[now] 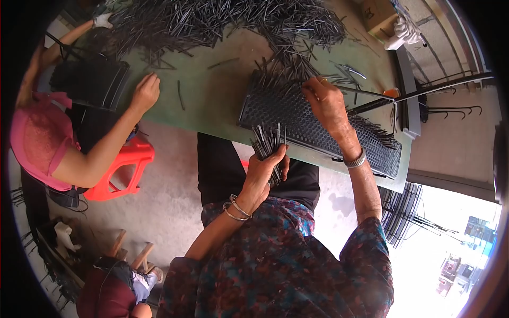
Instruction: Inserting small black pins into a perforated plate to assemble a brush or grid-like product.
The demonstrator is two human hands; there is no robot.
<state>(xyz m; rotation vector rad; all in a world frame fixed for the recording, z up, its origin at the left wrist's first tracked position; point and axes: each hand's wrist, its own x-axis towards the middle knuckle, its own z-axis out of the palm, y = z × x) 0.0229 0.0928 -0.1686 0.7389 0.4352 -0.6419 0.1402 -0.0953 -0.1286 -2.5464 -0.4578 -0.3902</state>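
My left hand (259, 177) is closed around a bundle of thin black rods (269, 140), held at the table's front edge with the tips pointing up. A long black tray (313, 124) with rows of small round holes lies in front of me, slanting down to the right. Above its middle hovers my right hand (327, 106), thumb and fingers pinched together. Whatever sits between those fingertips is too small to make out. Black rods (374, 130) stand in the holes along the tray's far edge, and more bristle at its left end.
A big heap of loose black rods (212, 24) covers the far side of the green table (207, 95). On the left, a co-worker's hand (146, 93) rests over the table near another black tray (114, 85). A red stool (130, 164) and a cardboard box (377, 16) are nearby.
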